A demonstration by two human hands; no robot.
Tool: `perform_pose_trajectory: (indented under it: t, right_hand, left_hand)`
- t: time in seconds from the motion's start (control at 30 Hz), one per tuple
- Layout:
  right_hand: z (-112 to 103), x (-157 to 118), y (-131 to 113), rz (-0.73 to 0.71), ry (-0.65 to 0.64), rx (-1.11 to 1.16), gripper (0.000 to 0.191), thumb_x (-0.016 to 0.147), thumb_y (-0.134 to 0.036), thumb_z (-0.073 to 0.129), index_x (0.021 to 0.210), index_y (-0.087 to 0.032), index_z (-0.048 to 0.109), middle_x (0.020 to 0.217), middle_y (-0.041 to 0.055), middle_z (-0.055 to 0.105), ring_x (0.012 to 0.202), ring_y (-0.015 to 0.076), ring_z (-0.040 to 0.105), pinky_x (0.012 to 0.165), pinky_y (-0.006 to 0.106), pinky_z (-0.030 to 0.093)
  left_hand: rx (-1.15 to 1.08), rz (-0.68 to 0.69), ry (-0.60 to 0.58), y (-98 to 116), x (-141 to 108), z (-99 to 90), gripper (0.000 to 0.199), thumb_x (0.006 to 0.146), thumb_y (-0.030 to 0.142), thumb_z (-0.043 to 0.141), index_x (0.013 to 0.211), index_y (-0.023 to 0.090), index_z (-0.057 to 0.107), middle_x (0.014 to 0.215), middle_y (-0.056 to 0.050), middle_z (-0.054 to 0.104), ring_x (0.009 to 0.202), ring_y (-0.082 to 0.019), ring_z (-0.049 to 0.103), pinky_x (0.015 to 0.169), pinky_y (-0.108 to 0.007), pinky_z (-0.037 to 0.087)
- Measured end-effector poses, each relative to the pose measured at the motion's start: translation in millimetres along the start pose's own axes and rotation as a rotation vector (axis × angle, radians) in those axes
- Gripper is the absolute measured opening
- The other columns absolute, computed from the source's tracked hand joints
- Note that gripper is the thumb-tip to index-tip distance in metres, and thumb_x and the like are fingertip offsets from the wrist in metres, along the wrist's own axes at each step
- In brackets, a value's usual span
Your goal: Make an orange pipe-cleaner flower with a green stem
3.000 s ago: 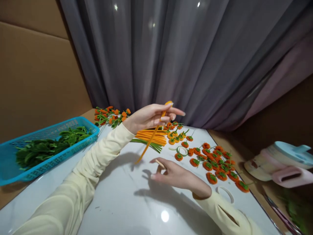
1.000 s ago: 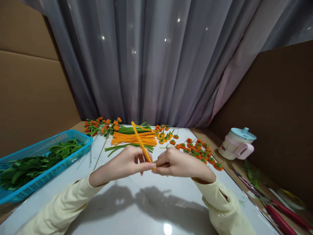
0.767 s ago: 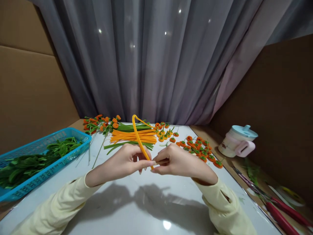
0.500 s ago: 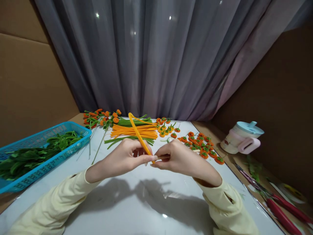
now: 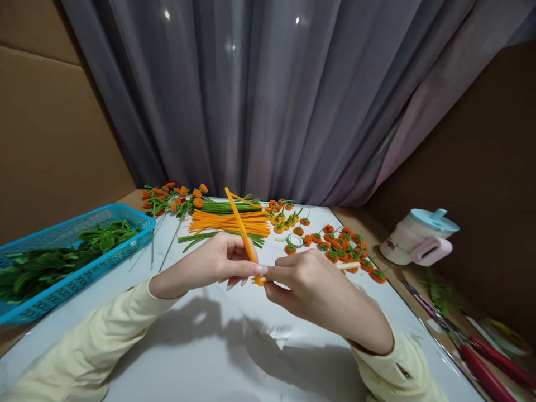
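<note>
An orange fuzzy strip (image 5: 239, 223) rises from between my hands, bent over at its top, its lower end curled round the tip of a thin pale stick (image 5: 348, 266). My left hand (image 5: 228, 261) pinches the strip with thumb and finger. Closed on the stick, my right hand (image 5: 307, 282) touches the left fingertips; the stick's other end sticks out behind it. Beyond my hands lie a bundle of orange strips (image 5: 230, 223), green strips (image 5: 220, 207) and small orange flower heads with green centres (image 5: 341, 245).
At the left stands a blue basket (image 5: 144, 226) of green leaves. Stemmed orange flowers (image 5: 198, 198) lie at the back left. A lidded cup (image 5: 408, 237) and red-handled pliers (image 5: 483, 371) are at the right. A grey curtain (image 5: 259, 100) hangs behind.
The lower end of the orange strip now curls round the stick tip. My right hand has shifted a little right and turned, showing more of the stick behind it. The strip stands slightly straighter.
</note>
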State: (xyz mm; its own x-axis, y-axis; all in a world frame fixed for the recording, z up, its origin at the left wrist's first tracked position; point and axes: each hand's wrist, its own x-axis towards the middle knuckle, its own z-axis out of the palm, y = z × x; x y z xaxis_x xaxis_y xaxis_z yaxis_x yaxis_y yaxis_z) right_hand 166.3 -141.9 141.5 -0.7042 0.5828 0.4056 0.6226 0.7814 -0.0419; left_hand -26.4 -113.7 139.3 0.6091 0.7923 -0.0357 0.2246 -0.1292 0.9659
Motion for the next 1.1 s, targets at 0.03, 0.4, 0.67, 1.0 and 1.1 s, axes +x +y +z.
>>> perform_pose_trajectory:
  t: [0.03, 0.4, 0.67, 1.0, 1.1]
  right_hand:
    - [0, 0, -2, -0.027, 0.021, -0.048, 0.016, 0.078, -0.011, 0.053, 0.064, -0.014, 0.06, 0.049, -0.0041, 0.046, 0.043, 0.0058, 0.03, 0.047, 0.026, 0.015]
    - [6, 1, -11, -0.246, 0.336, -0.4, 0.021, 0.084, -0.01, 0.05, 0.065, -0.012, 0.058, 0.048, -0.0019, 0.043, 0.042, 0.0104, 0.037, 0.041, 0.029, 0.016]
    - [10, 2, -4, -0.342, 0.404, -0.496, 0.019, 0.085, -0.01, 0.053, 0.097, 0.002, 0.059, 0.058, 0.002, 0.054, 0.05, 0.0114, 0.048, 0.037, 0.028, 0.028]
    - [5, 5, -10, -0.359, 0.382, -0.409, 0.023, 0.089, -0.011, 0.041, 0.104, -0.01, 0.058, 0.062, 0.0016, 0.057, 0.049, 0.0101, 0.046, 0.041, 0.027, 0.028]
    - [6, 5, -10, -0.359, 0.376, -0.417, 0.021, 0.088, -0.012, 0.045, 0.102, -0.011, 0.06, 0.061, 0.0009, 0.057, 0.049, 0.0105, 0.046, 0.042, 0.027, 0.027]
  left_hand:
    - [-0.002, -0.01, -0.006, -1, 0, -0.8, 0.015, 0.073, 0.025, 0.066, 0.069, 0.013, 0.057, 0.052, 0.004, 0.051, 0.045, -0.005, 0.044, 0.041, -0.015, 0.032]
    - [-0.333, -0.062, -0.124, -10, 6, -8.3, 0.023, 0.072, 0.027, 0.068, 0.063, 0.012, 0.053, 0.047, 0.005, 0.047, 0.035, -0.003, 0.037, 0.033, -0.014, 0.025]
    - [-0.411, -0.031, -0.099, -7, 7, -10.9, 0.021, 0.08, 0.026, 0.06, 0.065, 0.012, 0.055, 0.043, 0.004, 0.048, 0.031, -0.002, 0.036, 0.031, -0.012, 0.026]
    - [-0.493, -0.133, -0.113, -12, 9, -9.7, 0.027, 0.074, 0.026, 0.063, 0.057, 0.013, 0.048, 0.04, 0.008, 0.032, 0.033, -0.002, 0.029, 0.031, -0.013, 0.021]
    - [-0.498, -0.145, -0.144, -15, 10, -10.3, 0.031, 0.074, 0.026, 0.064, 0.053, 0.013, 0.045, 0.04, 0.008, 0.026, 0.033, -0.001, 0.025, 0.032, -0.013, 0.018]
